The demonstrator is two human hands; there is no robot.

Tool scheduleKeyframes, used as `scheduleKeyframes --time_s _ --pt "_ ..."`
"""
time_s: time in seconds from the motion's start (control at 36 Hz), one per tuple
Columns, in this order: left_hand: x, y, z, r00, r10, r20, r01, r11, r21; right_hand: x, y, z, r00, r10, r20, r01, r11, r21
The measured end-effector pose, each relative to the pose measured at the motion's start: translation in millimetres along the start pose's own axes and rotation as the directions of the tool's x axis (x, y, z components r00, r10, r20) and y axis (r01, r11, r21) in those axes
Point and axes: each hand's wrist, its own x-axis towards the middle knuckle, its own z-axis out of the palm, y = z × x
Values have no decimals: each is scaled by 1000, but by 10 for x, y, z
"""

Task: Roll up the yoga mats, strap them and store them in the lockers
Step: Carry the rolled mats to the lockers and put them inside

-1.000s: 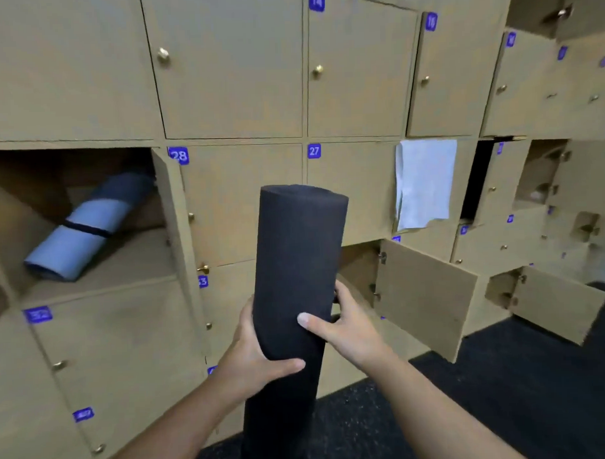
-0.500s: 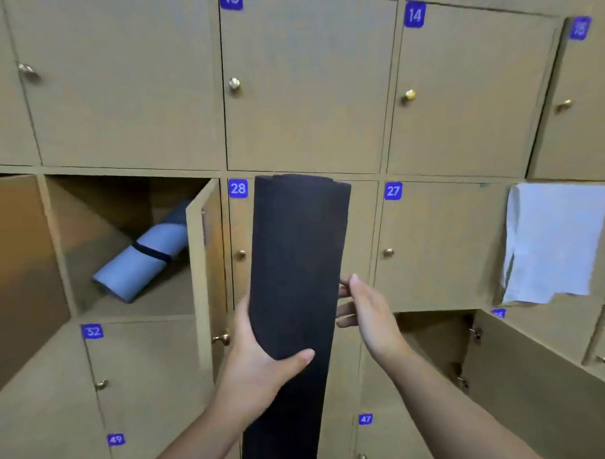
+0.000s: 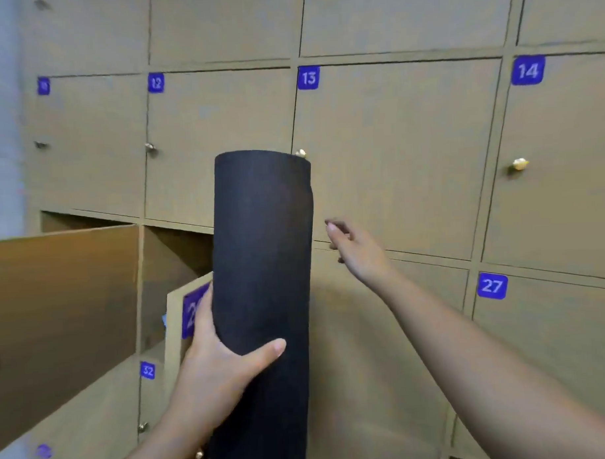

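The storing step is judged to be in hand: a rolled black yoga mat (image 3: pixel 263 282) is held upright in front of the locker wall, just left of the knob (image 3: pixel 301 153) of locker 13 (image 3: pixel 394 157). The mat is gripped at mid-height by the left hand (image 3: pixel 216 366), thumb wrapped across its front. The right hand (image 3: pixel 355 251) is stretched out empty toward locker 13, fingers loosely extended, so the next move likely calls for that knob to be reached and pulled.

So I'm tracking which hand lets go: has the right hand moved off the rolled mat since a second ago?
Yes. The right hand has left the black rolled mat, reaching up-right toward locker 13's door.
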Motion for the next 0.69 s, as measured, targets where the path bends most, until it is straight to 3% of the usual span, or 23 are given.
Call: scheduleKeyframes --time_s 0.11,0.33,0.69 --pt "64 -22 -15 998 -3 -67 7 999 53 507 -98 63 997 -77 21 78 992 -97" --pt "289 -81 -92 992 -35 -123 37 999 18 1275 -174 218 995 -100 -10 97 983 -155" --pt "741 -284 -133 994 -50 -96 54 998 42 2038 -189 512 984 -175 -27 158 935 -318"
